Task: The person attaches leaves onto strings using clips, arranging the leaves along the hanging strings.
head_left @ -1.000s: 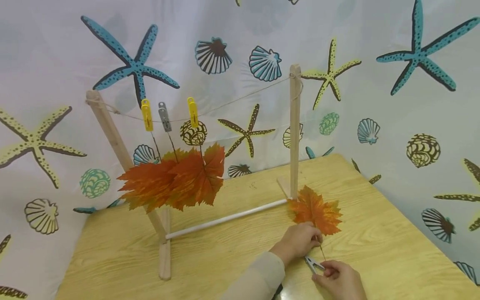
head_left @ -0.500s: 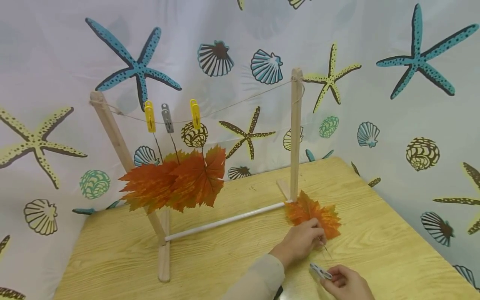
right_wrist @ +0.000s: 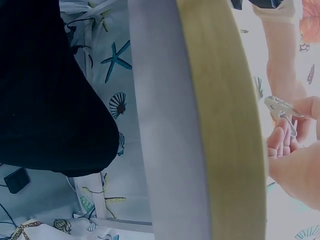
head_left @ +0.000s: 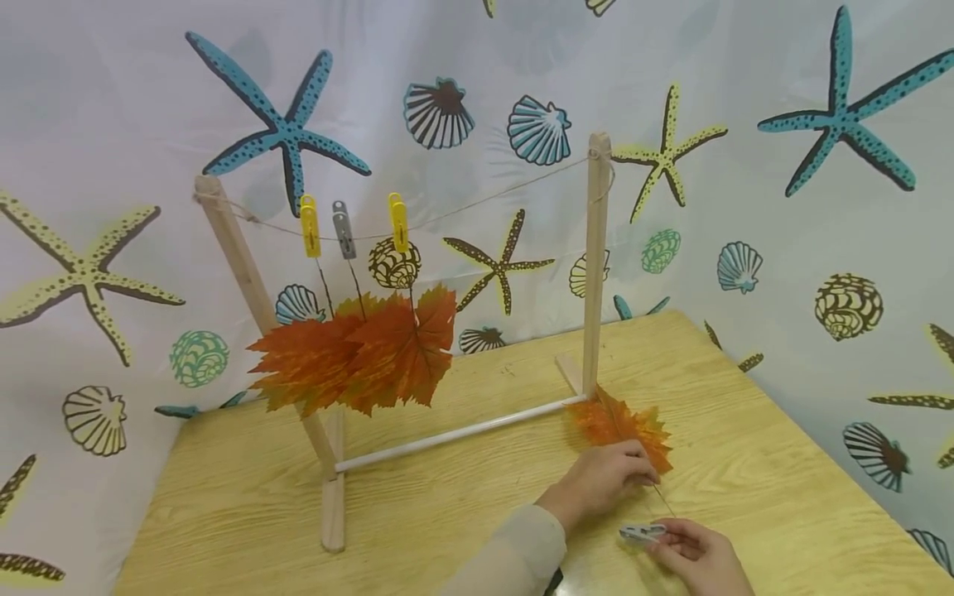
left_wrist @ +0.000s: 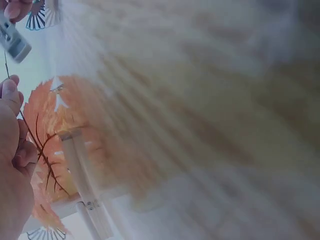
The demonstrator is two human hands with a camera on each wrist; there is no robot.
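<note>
At the table's right side my left hand (head_left: 605, 482) pinches the thin stem of an orange-red artificial maple leaf (head_left: 643, 429), low beside the foot of the right post. In the left wrist view the stem runs out past the thumb of that hand (left_wrist: 14, 150), with the leaf (left_wrist: 42, 120) behind. My right hand (head_left: 699, 553) holds a grey clothespin (head_left: 638, 533) between thumb and fingers, close to the stem's free end. The right wrist view shows the clothespin (right_wrist: 282, 107) at the fingertips too.
A wooden stand has a left post (head_left: 242, 261), a right post (head_left: 596, 265) and a white crossbar (head_left: 455, 434). From its string (head_left: 492, 194), two yellow clothespins (head_left: 310, 228) and a grey one (head_left: 344, 230) hold similar leaves (head_left: 358, 352). A patterned cloth hangs behind the table (head_left: 447, 505).
The leaf has tipped flatter as the left hand shifted its stem. My right hand has drawn slightly right, and the clothespin in it has turned to lie more level.
</note>
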